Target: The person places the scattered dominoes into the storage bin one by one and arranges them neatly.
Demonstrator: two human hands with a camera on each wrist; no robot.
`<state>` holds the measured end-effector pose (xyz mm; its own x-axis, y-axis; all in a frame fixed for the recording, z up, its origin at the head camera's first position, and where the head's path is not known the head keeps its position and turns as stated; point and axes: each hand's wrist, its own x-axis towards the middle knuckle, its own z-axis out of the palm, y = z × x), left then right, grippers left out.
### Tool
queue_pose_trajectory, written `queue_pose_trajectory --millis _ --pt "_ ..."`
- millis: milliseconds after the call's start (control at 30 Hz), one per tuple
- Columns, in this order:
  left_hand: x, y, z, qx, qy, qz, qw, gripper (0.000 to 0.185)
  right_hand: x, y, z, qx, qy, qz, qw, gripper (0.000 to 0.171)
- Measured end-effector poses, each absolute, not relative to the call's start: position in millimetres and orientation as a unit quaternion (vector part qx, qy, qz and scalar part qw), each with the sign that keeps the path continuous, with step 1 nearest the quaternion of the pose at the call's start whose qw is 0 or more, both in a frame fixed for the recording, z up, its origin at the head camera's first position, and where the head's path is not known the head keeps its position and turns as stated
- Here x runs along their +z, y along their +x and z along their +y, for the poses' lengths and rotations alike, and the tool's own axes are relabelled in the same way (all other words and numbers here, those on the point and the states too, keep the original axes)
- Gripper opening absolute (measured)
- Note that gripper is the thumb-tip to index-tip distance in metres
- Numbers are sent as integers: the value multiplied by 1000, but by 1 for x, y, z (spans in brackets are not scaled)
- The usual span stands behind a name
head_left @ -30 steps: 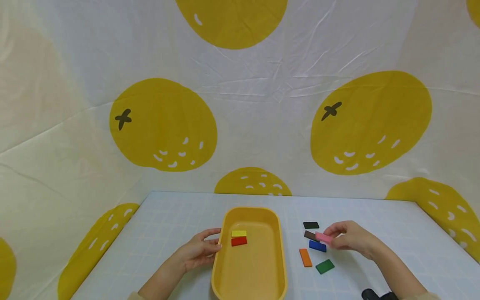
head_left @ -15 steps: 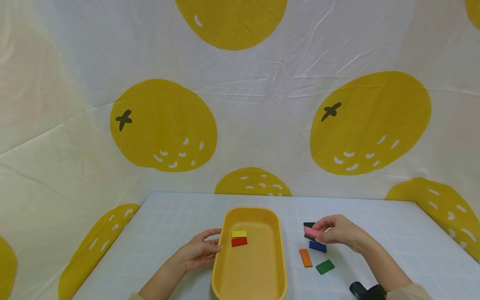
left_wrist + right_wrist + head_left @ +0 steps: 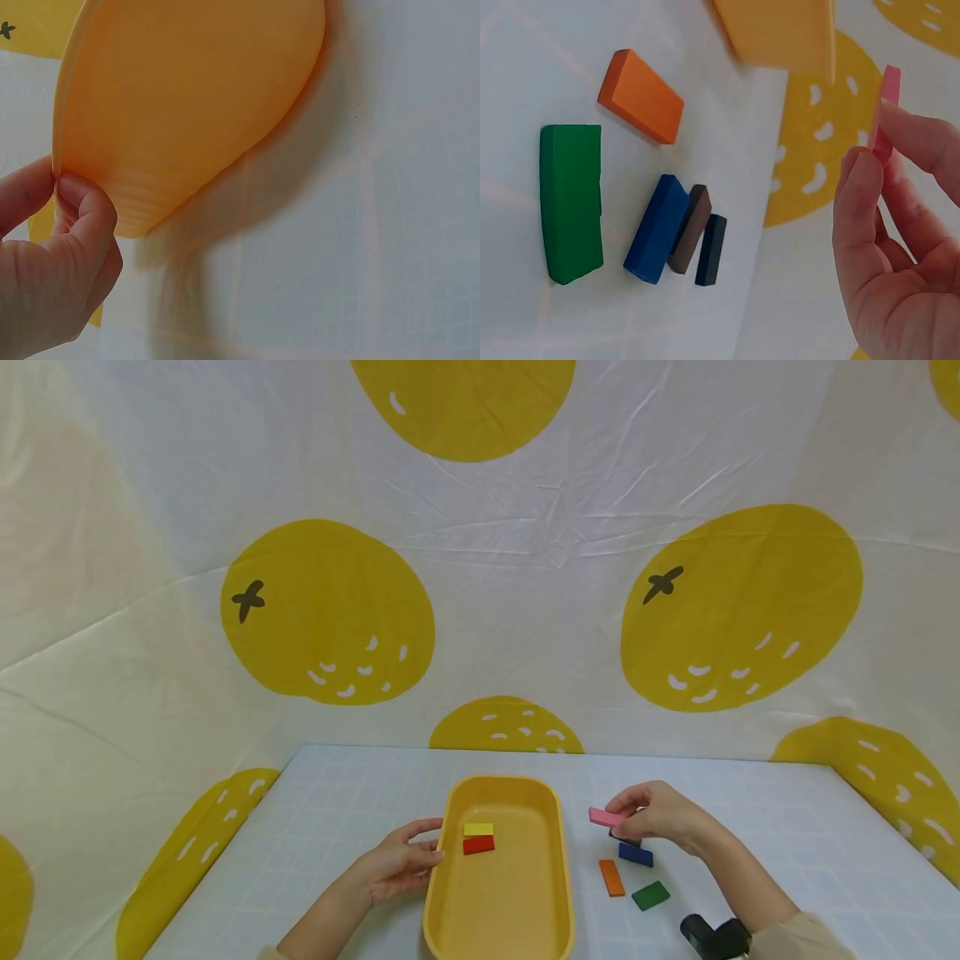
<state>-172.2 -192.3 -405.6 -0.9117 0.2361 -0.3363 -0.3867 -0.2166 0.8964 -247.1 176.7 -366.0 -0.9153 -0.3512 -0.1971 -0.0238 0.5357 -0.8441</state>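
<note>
My left hand (image 3: 401,862) pinches the left rim of a yellow-orange plastic tray (image 3: 498,914); in the left wrist view the thumb and fingers (image 3: 91,202) close on its edge. A yellow block (image 3: 478,829) and a red block (image 3: 478,844) lie side by side inside the tray. Right of the tray, my right hand (image 3: 663,814) holds a pink block (image 3: 604,817) between thumb and fingertips, raised over the table. Below it lie a blue block (image 3: 656,229), a brown block (image 3: 691,229) and a black block (image 3: 711,250), the last hidden behind the hand in the head view.
Nearer on the table lie an orange block (image 3: 611,877) and a green block (image 3: 650,895). A black device (image 3: 716,937) sits by the right sleeve. Behind the table (image 3: 360,777) hangs a white cloth (image 3: 525,635) printed with large yellow fruit.
My right hand has carried the pink block up and left, from beside the brown block toward the tray. The left hand and the tray have stayed in place.
</note>
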Motion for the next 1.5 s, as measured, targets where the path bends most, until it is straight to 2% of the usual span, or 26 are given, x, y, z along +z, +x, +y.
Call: queue_pose_trajectory --millis 400,1500 --pt "-405 -172 -192 774 -67 598 198 63 -355 -248 157 -471 -143 855 163 29" --pt "-408 -172 -191 768 -82 604 196 62 -344 -258 91 -473 -141 858 142 22"
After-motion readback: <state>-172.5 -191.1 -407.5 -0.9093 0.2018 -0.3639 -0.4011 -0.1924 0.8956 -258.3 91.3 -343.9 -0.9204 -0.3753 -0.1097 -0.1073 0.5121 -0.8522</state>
